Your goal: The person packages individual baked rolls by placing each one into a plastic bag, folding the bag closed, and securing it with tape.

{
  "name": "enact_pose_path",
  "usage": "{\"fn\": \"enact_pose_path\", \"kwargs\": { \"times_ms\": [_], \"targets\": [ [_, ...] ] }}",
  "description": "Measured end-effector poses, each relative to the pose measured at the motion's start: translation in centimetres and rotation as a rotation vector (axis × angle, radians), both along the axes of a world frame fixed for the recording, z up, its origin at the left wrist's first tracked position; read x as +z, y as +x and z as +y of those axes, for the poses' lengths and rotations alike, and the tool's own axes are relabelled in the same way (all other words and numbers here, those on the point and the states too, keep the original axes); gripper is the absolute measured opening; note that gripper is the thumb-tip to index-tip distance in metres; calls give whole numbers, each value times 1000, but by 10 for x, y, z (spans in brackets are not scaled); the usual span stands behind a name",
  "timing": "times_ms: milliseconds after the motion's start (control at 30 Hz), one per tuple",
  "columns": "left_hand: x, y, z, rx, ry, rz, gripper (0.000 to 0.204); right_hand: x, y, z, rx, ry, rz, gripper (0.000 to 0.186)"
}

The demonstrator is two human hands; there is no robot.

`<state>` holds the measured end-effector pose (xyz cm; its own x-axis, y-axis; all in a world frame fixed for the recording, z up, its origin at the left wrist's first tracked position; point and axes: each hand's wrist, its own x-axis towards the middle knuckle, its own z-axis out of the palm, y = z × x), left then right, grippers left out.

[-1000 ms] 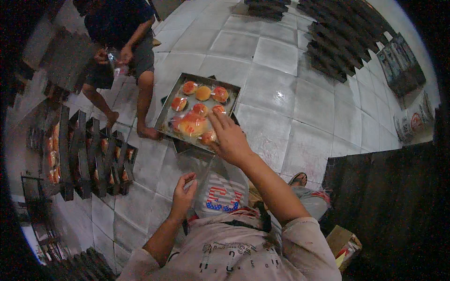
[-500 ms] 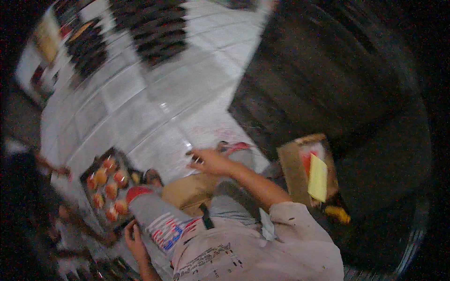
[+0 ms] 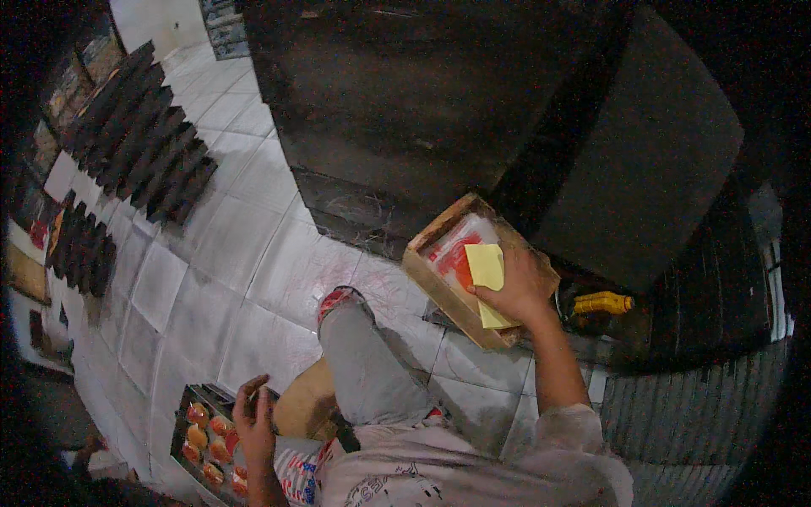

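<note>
My right hand (image 3: pixel 521 286) reaches into a brown open-topped box (image 3: pixel 435 279), its thumb lying across a flat yellow paper-like piece (image 3: pixel 484 264) and its other fingers bent beyond it. Beside the yellow piece in the box is a clear plastic packet (image 3: pixel 460 241) with red on it. Over the right side of a dark tray (image 3: pixel 187 460) hangs my left hand (image 3: pixel 255 416), fingers loosely bent and apart, holding nothing. Several round, orange-red and cream items, like small buns or fruit (image 3: pixel 198 435), sit in that tray; my left arm hides part of it.
A yellow bottle (image 3: pixel 603 302) lies right of the box. Large dark panels (image 3: pixel 405 110) rise ahead. Stacks of dark slatted pieces (image 3: pixel 139 139) stand at far left on the tiled floor (image 3: pixel 228 253). A tan cardboard piece (image 3: pixel 300 401) lies by my legs.
The view has swung right. My right hand has moved from between my knees to the yellow piece in the box. My left hand has come up over the tray's edge.
</note>
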<state>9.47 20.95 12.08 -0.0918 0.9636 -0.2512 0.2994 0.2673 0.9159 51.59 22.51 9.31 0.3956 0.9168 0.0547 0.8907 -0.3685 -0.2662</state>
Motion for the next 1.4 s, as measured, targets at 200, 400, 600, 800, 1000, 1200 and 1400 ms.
{"fn": "enact_pose_path", "kwargs": {
  "times_ms": [200,400,600,800,1000,1200,1400],
  "targets": [
    [-29,57,23,-489,102,173,30,-45,42,-9,-80,206,289,84],
    [-96,90,35,-1237,545,729,55,-6,42,-26,-319,575,988,68],
    [-151,104,131,-1056,193,972,55,8,36,-39,-294,627,1031,56],
    [-102,94,175,-634,-12,633,51,16,7,-34,-29,287,1187,67],
    [-33,119,78,-593,-228,-426,40,20,-91,19,586,-22,1042,55],
    [-40,53,69,-45,-169,-178,27,3,-12,40,-36,207,663,46],
    [-67,-2,39,35,-119,-163,29,-72,31,37,-173,75,53,67]
  ]
}}
